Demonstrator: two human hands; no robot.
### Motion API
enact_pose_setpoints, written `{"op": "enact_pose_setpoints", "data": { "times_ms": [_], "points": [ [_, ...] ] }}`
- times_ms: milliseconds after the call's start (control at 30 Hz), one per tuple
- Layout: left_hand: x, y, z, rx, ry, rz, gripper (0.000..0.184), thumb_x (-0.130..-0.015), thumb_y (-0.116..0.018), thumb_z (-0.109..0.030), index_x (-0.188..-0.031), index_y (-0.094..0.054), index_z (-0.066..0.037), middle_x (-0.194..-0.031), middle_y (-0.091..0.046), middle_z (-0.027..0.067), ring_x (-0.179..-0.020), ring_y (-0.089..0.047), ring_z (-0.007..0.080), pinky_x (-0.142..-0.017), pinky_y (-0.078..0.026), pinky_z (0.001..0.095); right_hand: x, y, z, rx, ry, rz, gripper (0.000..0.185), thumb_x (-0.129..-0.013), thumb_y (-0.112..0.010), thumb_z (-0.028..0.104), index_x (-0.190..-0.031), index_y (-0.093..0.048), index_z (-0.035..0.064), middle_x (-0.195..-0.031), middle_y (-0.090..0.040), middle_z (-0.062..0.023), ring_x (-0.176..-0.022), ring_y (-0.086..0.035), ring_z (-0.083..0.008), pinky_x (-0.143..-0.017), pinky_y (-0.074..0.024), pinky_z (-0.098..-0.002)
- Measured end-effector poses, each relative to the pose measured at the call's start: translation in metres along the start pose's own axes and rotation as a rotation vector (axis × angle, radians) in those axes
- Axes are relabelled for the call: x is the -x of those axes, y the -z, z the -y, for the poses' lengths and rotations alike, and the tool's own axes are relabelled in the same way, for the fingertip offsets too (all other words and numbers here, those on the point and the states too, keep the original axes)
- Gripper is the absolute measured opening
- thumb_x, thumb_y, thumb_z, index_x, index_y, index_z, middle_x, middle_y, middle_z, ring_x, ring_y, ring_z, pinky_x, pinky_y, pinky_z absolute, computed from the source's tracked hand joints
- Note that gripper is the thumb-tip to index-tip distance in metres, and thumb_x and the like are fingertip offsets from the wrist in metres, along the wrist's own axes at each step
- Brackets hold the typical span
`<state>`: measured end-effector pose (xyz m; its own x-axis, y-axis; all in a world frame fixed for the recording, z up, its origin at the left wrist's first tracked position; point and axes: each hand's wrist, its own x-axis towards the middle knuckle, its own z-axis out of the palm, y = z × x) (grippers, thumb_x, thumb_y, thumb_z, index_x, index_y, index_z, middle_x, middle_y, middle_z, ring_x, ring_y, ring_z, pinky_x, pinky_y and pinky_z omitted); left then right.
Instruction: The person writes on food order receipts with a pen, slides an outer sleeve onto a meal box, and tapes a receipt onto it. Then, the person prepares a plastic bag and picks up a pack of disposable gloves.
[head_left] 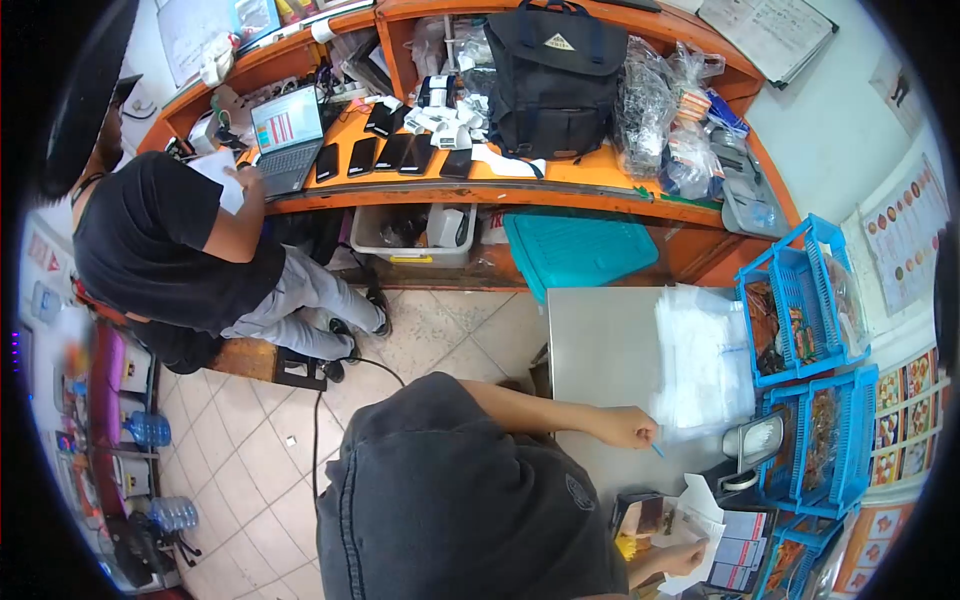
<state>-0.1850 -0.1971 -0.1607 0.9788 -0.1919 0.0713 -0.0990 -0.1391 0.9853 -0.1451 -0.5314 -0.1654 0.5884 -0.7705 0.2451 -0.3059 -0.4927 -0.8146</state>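
Note:
My left hand (pixel 630 428) is closed over the steel table, with a thin blue stick (pixel 657 451), perhaps a pen, poking out of its fingers. Lower down, my right hand (pixel 684 558) has its fingers closed at the edge of an open white carton (pixel 702 508) with raised flaps. Beside that carton lies a dark box (pixel 640 517) with something brown and yellow in it. Grey printed packets (pixel 738 548) sit on its other side. A stack of clear plastic bags (pixel 703 365) lies ahead of my left hand.
Blue plastic baskets (pixel 808 300) with packets line the table's (pixel 600 340) far side, near a metal-and-white holder (pixel 752 440). A seated person (pixel 170 240) works at a laptop (pixel 285 135) on the orange counter, which bears phones and a backpack (pixel 555 85). A cable (pixel 318 430) crosses the floor.

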Motion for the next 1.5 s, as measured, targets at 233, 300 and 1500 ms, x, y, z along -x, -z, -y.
{"op": "enact_pose_setpoints", "data": {
  "times_ms": [233, 300, 1500],
  "points": [
    [0.032, 0.118, 0.008, -0.113, 0.0, -0.647, 0.016, -0.088, -0.056, -0.015, -0.096, -0.06, -0.002, -0.088, -0.063, 0.0069, -0.085, -0.058, 0.0161, -0.074, -0.047, 0.0312, 0.062, 0.009, 0.071, -0.23, 0.212, -0.169, 0.041, -0.085, -0.062, 0.034, -0.106, -0.059, -0.0014, -0.106, -0.059, -0.0153, -0.095, -0.057, -0.0281, -0.083, -0.0469, -0.0385],
    [0.054, 0.204, 0.005, -0.293, -0.106, -1.207, 0.022, -0.091, -0.053, -0.014, -0.105, -0.056, 0.002, -0.099, -0.061, 0.0111, -0.098, -0.058, 0.0205, -0.086, -0.045, 0.0337, 0.092, 0.002, 0.099, -0.295, 0.345, -0.256, 0.042, -0.087, -0.061, 0.033, -0.11, -0.056, -0.0021, -0.109, -0.057, -0.016, -0.098, -0.055, -0.0279, -0.085, -0.046, -0.0384],
    [0.233, 0.88, 0.133, -0.725, 0.034, -1.549, 0.044, -0.084, -0.064, -0.023, -0.055, -0.046, 0.005, -0.046, -0.037, 0.0114, -0.044, -0.036, 0.0111, -0.043, -0.027, 0.0349, 0.516, -0.293, 0.5, -0.309, 1.178, 1.323, 0.007, -0.078, -0.054, -0.003, -0.083, -0.054, 0.0018, -0.078, -0.054, -0.0127, -0.071, -0.054, -0.0258, -0.064, -0.0434, -0.0321]
  ]
}}
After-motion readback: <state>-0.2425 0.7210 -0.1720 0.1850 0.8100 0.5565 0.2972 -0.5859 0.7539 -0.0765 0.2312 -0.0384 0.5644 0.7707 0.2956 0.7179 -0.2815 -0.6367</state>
